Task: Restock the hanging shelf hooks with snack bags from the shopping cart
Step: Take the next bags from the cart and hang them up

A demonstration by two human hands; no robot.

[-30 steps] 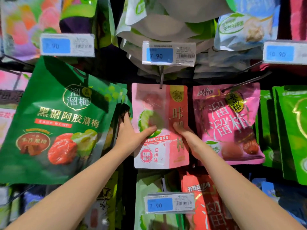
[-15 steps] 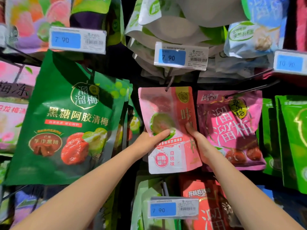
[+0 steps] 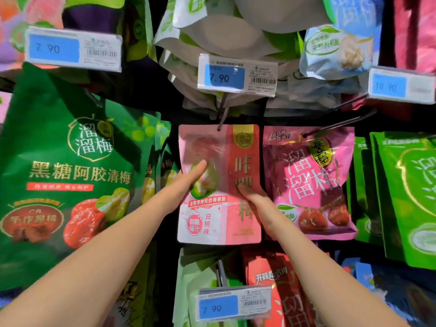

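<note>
A pink and red snack bag (image 3: 219, 215) hangs in the middle of the display, its top hole at the tip of a metal hook (image 3: 223, 118). My left hand (image 3: 186, 185) grips the bag's left edge, thumb lying across the green fruit picture on the front and fingers hidden behind. My right hand (image 3: 256, 204) holds the bag's right edge at mid height, thumb on the red stripe, fingers out of sight behind it. The shopping cart is not in view.
A large green bag (image 3: 66, 175) hangs close on the left and a magenta bag (image 3: 311, 185) on the right. Green bags (image 3: 410, 197) fill the far right. Price tags (image 3: 236, 75) jut out above, and another price tag (image 3: 233, 303) below over red and pale green bags.
The pink bag went from tilted to hanging straight under the hook. My left thumb slid higher up its front. The camera moved closer to the display.
</note>
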